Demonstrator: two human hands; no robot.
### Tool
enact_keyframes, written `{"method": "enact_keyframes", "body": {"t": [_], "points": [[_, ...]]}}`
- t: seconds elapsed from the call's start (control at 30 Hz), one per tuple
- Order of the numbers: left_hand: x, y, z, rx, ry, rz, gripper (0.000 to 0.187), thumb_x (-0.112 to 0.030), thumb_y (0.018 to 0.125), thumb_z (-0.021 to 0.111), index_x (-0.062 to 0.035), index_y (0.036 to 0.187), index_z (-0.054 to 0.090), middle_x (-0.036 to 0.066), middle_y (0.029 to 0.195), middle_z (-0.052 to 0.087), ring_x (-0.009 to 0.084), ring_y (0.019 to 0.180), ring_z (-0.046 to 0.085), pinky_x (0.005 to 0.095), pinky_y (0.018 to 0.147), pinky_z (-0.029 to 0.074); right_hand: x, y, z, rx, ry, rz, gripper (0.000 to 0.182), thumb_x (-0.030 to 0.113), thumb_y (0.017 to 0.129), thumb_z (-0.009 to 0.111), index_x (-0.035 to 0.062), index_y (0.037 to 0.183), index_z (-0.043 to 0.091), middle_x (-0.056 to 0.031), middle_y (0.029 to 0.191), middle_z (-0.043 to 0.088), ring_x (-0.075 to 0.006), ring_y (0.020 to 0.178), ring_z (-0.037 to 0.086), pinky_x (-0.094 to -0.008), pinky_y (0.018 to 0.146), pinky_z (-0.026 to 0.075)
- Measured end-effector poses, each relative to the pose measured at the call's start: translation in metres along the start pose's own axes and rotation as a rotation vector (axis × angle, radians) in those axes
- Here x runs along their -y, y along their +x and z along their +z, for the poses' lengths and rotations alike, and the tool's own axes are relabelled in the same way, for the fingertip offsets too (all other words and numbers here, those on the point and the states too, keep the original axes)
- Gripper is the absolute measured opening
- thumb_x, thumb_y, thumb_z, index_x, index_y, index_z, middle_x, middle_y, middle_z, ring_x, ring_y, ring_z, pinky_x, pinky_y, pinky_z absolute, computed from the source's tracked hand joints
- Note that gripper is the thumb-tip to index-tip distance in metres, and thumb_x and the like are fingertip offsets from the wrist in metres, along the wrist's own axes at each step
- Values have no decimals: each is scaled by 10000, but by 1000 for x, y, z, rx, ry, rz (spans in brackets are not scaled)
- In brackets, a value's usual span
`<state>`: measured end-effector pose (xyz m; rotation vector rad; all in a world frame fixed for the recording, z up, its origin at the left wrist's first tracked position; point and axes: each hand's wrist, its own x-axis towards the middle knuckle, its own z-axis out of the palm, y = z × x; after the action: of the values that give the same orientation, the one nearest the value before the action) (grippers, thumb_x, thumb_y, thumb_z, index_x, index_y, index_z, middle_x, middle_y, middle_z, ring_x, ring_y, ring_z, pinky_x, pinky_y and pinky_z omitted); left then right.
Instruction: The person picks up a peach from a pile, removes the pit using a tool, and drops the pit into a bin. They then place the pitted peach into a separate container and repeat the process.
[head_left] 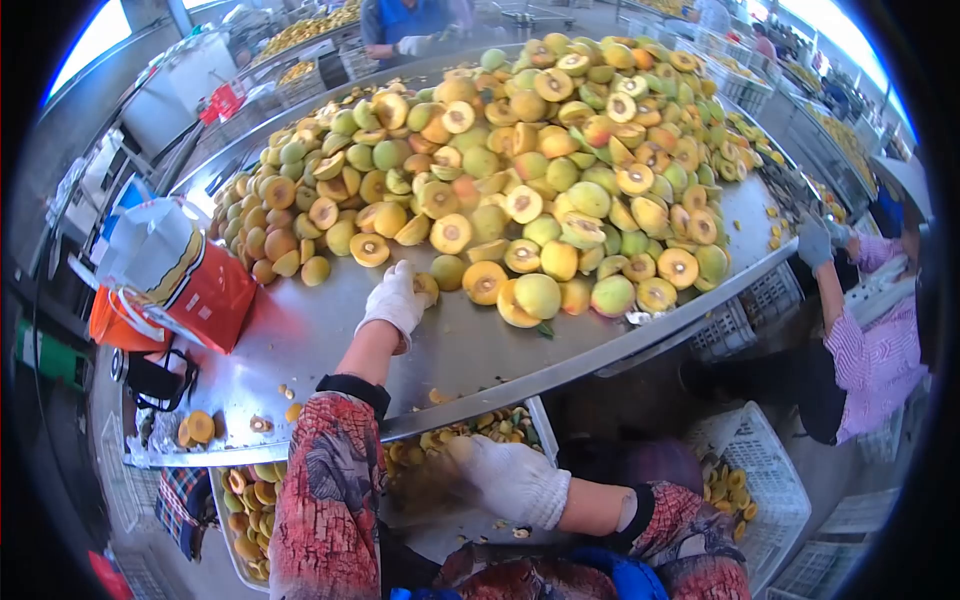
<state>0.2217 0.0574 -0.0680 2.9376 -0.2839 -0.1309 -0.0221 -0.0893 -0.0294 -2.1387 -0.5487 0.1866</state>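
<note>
A large heap of yellow peaches (523,204), many cut in half with the stone showing, covers the metal table (330,360). My left hand (396,302), in a white glove, reaches to the near edge of the heap. Its fingers are closed around a peach half (427,287), partly hidden by the glove. My right hand (512,482), also gloved, is low in front of me, over a crate of peach pieces (500,424) below the table edge. Motion smears its fingers, so what they hold does not show.
A red and white bag (190,280) stands on the table's left, beside a black strapped item (160,378). Crates, among them a white one (765,490), stand below. A co-worker in a pink striped sleeve (868,365) is at right; another person (410,25) is across the table.
</note>
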Motion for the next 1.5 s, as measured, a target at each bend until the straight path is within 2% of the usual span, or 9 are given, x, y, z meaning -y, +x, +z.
{"method": "enact_keyframes", "body": {"t": [0.17,0.27,0.43,0.6,0.7,1.03,1.13,1.33,1.5], "points": [[-14,-17,-11,56,-300,152,472,-74,723,711,-5,1160,544,139,1003,651,293,919,640,363,841,507,-8,7,-20,-214,89,-37,236,156,835,619,65,1018,501,-197,885,580,-405,809,596,-449,692,489],[-22,-62,-36,152,-1047,109,404,-77,750,712,5,1121,576,90,969,642,213,881,634,317,818,510,-7,10,-49,-472,152,-24,251,129,827,635,62,1022,492,-181,866,576,-401,806,600,-435,687,495],[-40,-152,-56,153,-1532,-12,362,-89,809,692,17,1141,594,42,937,637,116,845,600,264,794,494,-3,13,-56,-654,80,-118,352,170,815,681,65,1077,471,-182,890,587,-409,826,604,-451,681,500],[-71,-199,-29,96,-1971,-105,472,-498,932,506,-50,1037,614,78,1008,633,198,934,595,341,878,464,4,11,-32,-541,71,-119,329,134,809,653,58,1092,505,-171,1005,575,-386,891,596,-446,739,504],[-86,-210,-29,98,-2186,-213,507,-556,923,481,-76,1013,617,67,984,636,216,944,594,368,907,451,5,9,-32,-454,-101,-135,324,111,791,647,61,1084,519,-153,991,572,-358,923,591,-427,765,508],[-80,-213,-6,-88,-2067,-276,349,-425,958,502,-90,1003,586,28,918,612,140,850,577,288,748,452,1,2,-32,-403,-211,-191,345,77,739,645,85,1065,531,-140,975,572,-332,894,606,-416,746,525],[-82,-215,-4,-89,-1966,-81,325,-399,954,515,-85,1005,580,36,898,610,145,830,581,292,742,464,-3,2,-29,-367,-202,-159,342,88,741,650,84,1061,530,-143,966,578,-335,851,619,-418,709,532],[-81,-214,-4,26,-2113,-318,419,-460,954,492,-54,1019,570,63,896,611,176,837,589,312,775,483,-4,0,-17,-381,-67,-171,321,135,795,648,61,1076,510,-190,964,598,-389,832,620,-463,699,521],[-71,-213,-26,-213,-2055,-274,526,-527,959,418,-23,1022,558,122,921,604,248,864,600,375,797,504,0,-9,-15,-286,92,-95,320,155,838,622,45,1102,477,-233,965,589,-447,857,593,-515,709,493]]}}
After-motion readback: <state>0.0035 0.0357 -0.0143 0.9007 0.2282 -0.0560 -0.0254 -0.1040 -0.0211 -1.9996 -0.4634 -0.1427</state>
